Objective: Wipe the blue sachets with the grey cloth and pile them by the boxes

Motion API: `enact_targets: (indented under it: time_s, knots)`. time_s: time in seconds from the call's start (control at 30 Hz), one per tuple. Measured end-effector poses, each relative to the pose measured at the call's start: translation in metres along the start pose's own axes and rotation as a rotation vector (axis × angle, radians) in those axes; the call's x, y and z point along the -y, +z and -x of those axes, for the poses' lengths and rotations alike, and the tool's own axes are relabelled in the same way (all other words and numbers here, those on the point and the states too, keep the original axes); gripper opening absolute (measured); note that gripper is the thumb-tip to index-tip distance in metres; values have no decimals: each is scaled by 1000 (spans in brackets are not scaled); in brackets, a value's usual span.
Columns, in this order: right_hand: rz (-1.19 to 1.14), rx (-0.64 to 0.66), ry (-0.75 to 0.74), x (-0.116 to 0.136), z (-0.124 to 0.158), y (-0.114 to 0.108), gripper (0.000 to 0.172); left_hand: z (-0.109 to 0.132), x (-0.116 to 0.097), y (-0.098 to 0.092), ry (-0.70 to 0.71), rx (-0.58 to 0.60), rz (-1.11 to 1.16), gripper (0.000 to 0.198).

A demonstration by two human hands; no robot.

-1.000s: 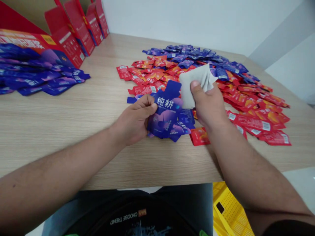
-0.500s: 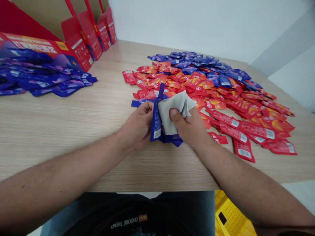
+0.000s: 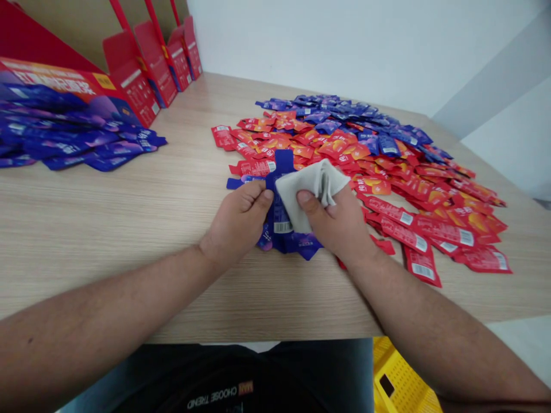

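Note:
My left hand [image 3: 236, 222] pinches a blue foil sachet [image 3: 280, 198] by its edge, holding it down over a small heap of similar blue sachets [image 3: 297, 248]. My right hand [image 3: 332, 222] grips a folded off-white cloth [image 3: 303, 195] and presses it onto that sachet, right next to my left thumb. The sachet's barcode shows just below the cloth, and much of its face is hidden by the cloth and my fingers. Red sachets [image 3: 422, 265] lie spread to the right of my right hand.
A wide spread of red and blue sachets [image 3: 344, 117] covers the far right of the wooden table [image 3: 107, 241]. Blue sachets [image 3: 77, 146] lie in a stack at left, against red cardboard boxes [image 3: 155, 60]. A yellow perforated crate [image 3: 398, 378] sits below the table edge.
The blue sachet has tipped from standing on edge to lying lower, with its barcode face up. The cloth has shifted slightly right along it, still pressed there by my right hand.

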State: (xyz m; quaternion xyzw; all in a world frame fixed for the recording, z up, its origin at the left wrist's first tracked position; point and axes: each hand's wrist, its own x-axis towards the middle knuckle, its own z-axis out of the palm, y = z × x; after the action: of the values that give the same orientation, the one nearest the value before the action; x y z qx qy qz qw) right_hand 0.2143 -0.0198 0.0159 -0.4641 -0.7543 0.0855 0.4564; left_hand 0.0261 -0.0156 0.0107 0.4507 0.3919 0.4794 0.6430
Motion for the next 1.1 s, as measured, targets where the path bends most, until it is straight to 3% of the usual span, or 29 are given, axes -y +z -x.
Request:
enact_targets:
  time_s: [0.07, 0.13, 0.23, 0.4, 0.5, 0.67, 0.83, 1.0, 1.1]
  knots:
    - [58, 124, -70, 2, 0, -4, 31, -3, 0, -1, 154, -38, -170, 12]
    - [121, 81, -64, 2, -1, -8, 31, -3, 0, 0, 241, -36, -294, 10]
    - [140, -46, 0, -1, -4, -12, 32, -3, 0, 1, 290, 33, -440, 12]
    - [96, 41, -43, -7, -5, -13, 33, -4, -1, -1, 306, 100, -571, 12]
    - [76, -20, -7, -5, -4, -11, 36, -5, -1, -1, 281, 89, -558, 14]
    - [104, 96, -47, -5, -3, -9, 36, -8, 3, 0, 222, 4, -502, 6]
    - [156, -37, 34, -18, -6, -13, 39, -10, 3, -1, 179, -62, -455, 3]
    - [152, -7, 5, -14, -4, -13, 34, -9, 0, -1, 186, -86, -459, 6]
    - [147, -25, -8, -7, -1, -8, 34, -8, 1, 3, 112, -91, -295, 9]
